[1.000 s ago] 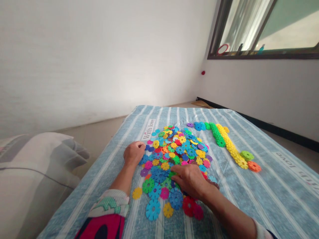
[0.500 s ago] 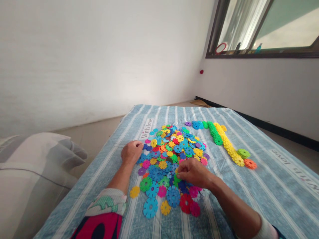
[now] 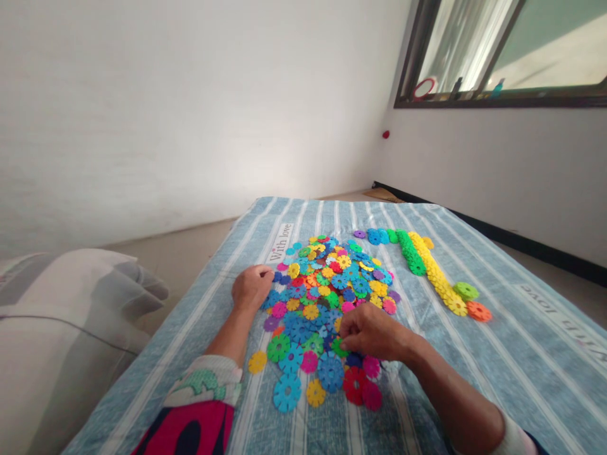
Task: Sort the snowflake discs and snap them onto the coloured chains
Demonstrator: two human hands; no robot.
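Observation:
A heap of colourful notched plastic snowflake discs (image 3: 310, 312) lies spread over the striped cloth. At its left edge my left hand (image 3: 252, 285) rests with curled fingers, close beside dark blue discs (image 3: 284, 279). Whether a disc is between those fingertips is hidden. My right hand (image 3: 375, 332) is over the lower right of the heap, its thumb and fingers drawn together. Its fingertips are at a green disc (image 3: 337, 345), and I cannot make out whether they grip it. A large blue disc (image 3: 287, 392) and a red disc (image 3: 354, 385) lie nearest me.
On the right of the cloth (image 3: 478, 373) stand joined discs: a long yellow row (image 3: 439, 278), a green row (image 3: 410, 254) and blue discs (image 3: 374, 236). An orange disc (image 3: 478, 311) lies at the yellow row's near end. Pale fabric (image 3: 80, 316) bulges at left.
My right hand has shifted slightly down and to the right over the heap. My left hand stays at the heap's left edge. The whole view has moved a little.

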